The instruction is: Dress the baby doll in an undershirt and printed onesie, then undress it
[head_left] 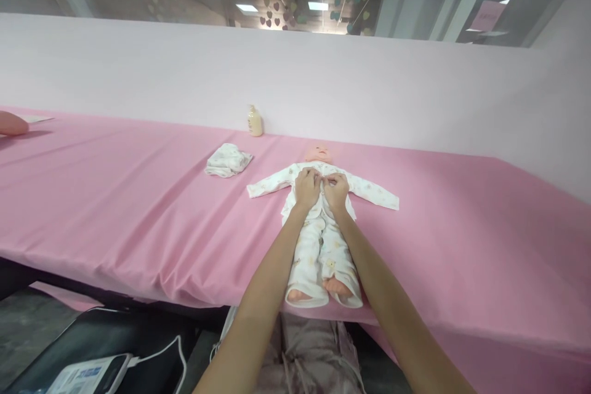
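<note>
A baby doll (318,152) lies on its back, its head toward the wall and its bare feet near the table's front edge. It wears a white patterned long-sleeved top (375,191) with both sleeves spread out, and matching white trousers (305,258). At the upper chest my left hand (308,186) pinches the front of the top. Close beside it, my right hand (336,188) pinches the same fabric near the middle opening. The fingertips almost meet, and what exactly lies between them is too small to see.
A folded white cloth (228,160) lies left of the doll, and a pump bottle (254,121) stands by the wall. Pink cloth (462,246) covers the table. At far left is a skin-toned object (13,124). A white device with a cable (92,375) rests on a black seat (138,332).
</note>
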Tool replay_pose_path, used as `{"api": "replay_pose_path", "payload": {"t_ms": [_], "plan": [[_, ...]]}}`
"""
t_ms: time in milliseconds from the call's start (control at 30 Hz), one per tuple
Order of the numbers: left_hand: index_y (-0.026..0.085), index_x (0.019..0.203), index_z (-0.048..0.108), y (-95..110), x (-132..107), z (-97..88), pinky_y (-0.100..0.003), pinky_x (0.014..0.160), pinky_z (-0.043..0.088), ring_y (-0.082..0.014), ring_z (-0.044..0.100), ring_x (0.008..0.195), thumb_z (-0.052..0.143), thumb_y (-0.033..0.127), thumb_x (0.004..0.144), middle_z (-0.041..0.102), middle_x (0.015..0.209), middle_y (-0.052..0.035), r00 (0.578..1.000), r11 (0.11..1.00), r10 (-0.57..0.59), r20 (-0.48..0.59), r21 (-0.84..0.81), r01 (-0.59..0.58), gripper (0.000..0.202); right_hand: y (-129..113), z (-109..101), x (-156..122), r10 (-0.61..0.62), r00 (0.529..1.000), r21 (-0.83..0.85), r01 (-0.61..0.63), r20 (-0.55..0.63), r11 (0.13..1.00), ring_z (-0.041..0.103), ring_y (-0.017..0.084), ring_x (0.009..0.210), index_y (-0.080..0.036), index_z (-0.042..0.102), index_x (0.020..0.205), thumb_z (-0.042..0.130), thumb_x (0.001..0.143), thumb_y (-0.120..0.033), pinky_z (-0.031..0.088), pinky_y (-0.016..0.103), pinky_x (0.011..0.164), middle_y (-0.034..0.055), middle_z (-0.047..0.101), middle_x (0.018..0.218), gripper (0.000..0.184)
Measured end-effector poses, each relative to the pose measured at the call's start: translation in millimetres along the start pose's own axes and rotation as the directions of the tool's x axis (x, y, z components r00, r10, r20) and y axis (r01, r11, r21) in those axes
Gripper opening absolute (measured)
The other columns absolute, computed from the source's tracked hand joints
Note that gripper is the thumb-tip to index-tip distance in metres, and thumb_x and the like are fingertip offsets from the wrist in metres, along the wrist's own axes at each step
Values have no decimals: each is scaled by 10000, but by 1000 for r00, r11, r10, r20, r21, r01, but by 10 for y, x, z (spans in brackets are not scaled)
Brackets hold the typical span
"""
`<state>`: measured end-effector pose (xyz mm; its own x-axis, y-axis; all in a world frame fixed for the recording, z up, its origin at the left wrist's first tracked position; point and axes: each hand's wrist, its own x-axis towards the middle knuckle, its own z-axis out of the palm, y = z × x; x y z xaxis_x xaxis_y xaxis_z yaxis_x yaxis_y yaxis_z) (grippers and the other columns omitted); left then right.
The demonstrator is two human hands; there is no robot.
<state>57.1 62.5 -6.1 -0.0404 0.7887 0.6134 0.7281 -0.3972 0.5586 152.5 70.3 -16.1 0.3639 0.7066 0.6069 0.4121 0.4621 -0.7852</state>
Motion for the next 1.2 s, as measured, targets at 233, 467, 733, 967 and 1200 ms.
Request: {"api": "replay_pose_path", "payload": {"t_ms": [233, 467, 733, 967, 1200], "plan": [[211, 940, 645, -12, -14, -27, -316, 918, 387, -184, 533, 991, 444, 280, 905, 624, 1039, -34, 999, 998, 35, 19, -61, -34, 215, 16, -63, -31, -39, 993, 21, 37, 115, 999, 573, 197, 902, -182, 674, 691, 508, 705, -176, 427, 357, 906, 63, 653, 889, 167], [219, 1126, 616, -60, -182, -152, -287, 983, 367, -157, 523, 1090, 396, 228, 920, 624, 1138, -34, 987, 989, 134, 84, -77, -127, 302, 78, -180, -170, -137, 946, -32, 153, 295, 988, 487, 240, 1114, -217, 691, 1007, 522, 795, -284, 356, 429, 1002, 70, 619, 1144, 279], [223, 1090, 620, 21, -284, -306, -291, 960, 393, -160, 547, 1058, 399, 242, 917, 670, 1091, -12, 989, 995, 84, 125, -71, -76, 281, -28, -314, -289, -119, 964, -77, 141, 238, 987, 529, 237, 1039, -233, 694, 904, 600, 758, -297, 403, 423, 955, 71, 631, 1051, 185], [211, 981, 621, 92, -289, -349, -285, 844, 420, -170, 580, 885, 481, 264, 862, 684, 929, -21, 991, 997, 71, 112, -1, -71, 192, -124, -352, -299, -145, 971, -51, 157, 190, 986, 567, 223, 930, -213, 664, 750, 589, 719, -227, 432, 389, 894, 61, 630, 903, 82], [200, 764, 609, 126, -295, -374, -268, 643, 389, -157, 570, 692, 482, 287, 822, 640, 725, -22, 983, 993, -30, 181, 120, 8, 164, -173, -362, -337, -218, 964, -183, 244, 152, 952, 531, 219, 844, -221, 651, 727, 533, 724, -166, 429, 375, 835, 47, 605, 807, 130]]}}
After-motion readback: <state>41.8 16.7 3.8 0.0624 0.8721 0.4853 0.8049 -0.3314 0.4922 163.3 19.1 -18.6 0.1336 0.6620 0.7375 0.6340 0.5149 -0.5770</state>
